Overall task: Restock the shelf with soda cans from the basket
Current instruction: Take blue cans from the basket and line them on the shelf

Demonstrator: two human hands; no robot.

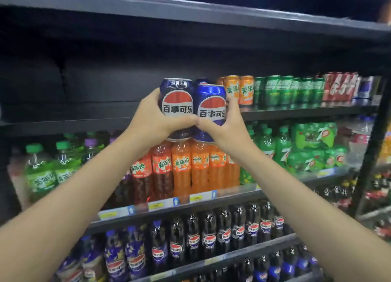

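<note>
My left hand (pixel 151 121) grips a dark navy Pepsi can (pixel 177 99), and my right hand (pixel 225 126) grips a brighter blue Pepsi can (pixel 211 110). Both cans are upright, side by side and touching, held up in front of the dark can shelf (pixel 84 112). Another blue can (pixel 202 81) stands on that shelf just behind them. Left of it the shelf is bare. The basket is out of view.
On the same shelf to the right stand orange cans (pixel 240 89), green Sprite cans (pixel 289 91) and red cola cans (pixel 340 87). Lower shelves hold green, orange and 7up bottles (pixel 279 146), then Pepsi bottles (pixel 211 235). A dark shelf board (pixel 190 13) runs overhead.
</note>
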